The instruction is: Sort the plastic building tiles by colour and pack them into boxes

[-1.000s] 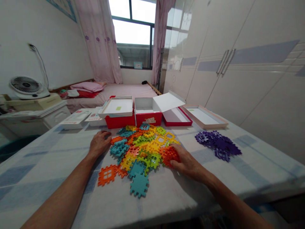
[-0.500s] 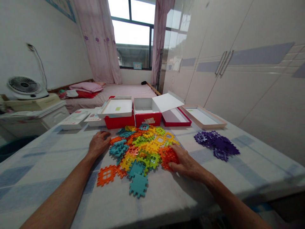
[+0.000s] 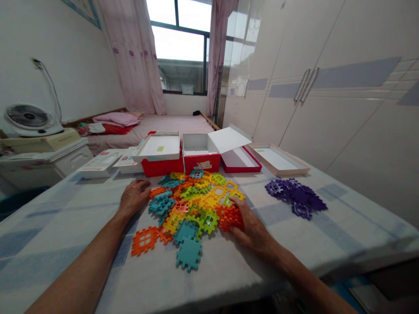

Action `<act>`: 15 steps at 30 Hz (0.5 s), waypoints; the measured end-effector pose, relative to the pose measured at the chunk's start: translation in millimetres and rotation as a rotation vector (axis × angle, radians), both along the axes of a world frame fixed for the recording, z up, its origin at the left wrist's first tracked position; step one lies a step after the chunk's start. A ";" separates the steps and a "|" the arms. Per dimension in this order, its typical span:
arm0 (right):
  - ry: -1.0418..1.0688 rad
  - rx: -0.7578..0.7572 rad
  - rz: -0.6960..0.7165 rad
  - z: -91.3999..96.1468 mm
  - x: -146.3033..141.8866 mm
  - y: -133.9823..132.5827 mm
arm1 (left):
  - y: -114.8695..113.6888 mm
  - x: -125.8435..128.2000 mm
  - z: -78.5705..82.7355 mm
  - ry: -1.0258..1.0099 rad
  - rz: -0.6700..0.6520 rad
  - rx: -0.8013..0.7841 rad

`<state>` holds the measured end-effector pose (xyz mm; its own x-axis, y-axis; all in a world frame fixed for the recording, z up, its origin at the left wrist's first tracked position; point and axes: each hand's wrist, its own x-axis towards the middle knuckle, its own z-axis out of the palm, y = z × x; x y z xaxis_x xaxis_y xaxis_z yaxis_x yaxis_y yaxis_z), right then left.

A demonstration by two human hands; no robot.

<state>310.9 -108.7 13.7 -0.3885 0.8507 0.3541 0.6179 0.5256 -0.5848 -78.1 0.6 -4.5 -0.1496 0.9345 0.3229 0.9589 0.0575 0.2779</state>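
**Two hands at the edges of a heap of coloured interlocking tiles**

A mixed pile of tiles [image 3: 193,203], yellow, green, teal and orange, lies in the middle of the surface [image 3: 65,226], which is covered by a pale checked cloth.

The left hand [image 3: 132,198] rests palm down at the pile's left edge. Its fingers are loosely spread, touch the nearest teal tiles and hold nothing. It probably sits there to keep that side of the heap from sliding.

The right hand [image 3: 250,224] is cupped against the red tiles [image 3: 229,216] at the pile's right edge, with the thumb on the near side and the fingers curved over the far side. The hand covers the contact, so I cannot tell whether it actually grips them or only presses them together.

An orange tile [image 3: 144,240] and a teal tile [image 3: 189,254] lie loose at the pile's near edge.

Well apart to the right is a heap of purple tiles [image 3: 296,196], all one colour, which looks like a group kept apart on purpose.

Behind the pile stand two red boxes [image 3: 163,165], open, with a red tray [image 3: 240,159] and a pink tray [image 3: 278,159] beside them. They are close enough to be reached over the tiles. Booklets [image 3: 101,163] lie to the left of the boxes.

Beyond the surface are a bed [image 3: 170,124], a fan [image 3: 28,117] on the left and a wardrobe [image 3: 327,109] along the right.
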 end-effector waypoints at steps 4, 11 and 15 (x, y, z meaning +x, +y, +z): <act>0.033 -0.024 -0.018 -0.7 -0.6 -3.7 | -0.7 0.6 0.9 0.005 -0.003 0.006; 0.131 -0.191 -0.127 -0.1 1.1 -5.6 | -1.2 2.5 3.2 -0.001 0.008 -0.004; 0.360 -0.320 -0.190 8.0 8.6 -3.1 | -1.5 1.8 4.2 0.003 -0.007 -0.018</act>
<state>319.5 -111.8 21.6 -0.1179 0.9820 0.1478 0.4150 0.1840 -0.8910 -76.2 -0.8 -0.4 -0.1422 0.9413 0.3061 0.9600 0.0557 0.2744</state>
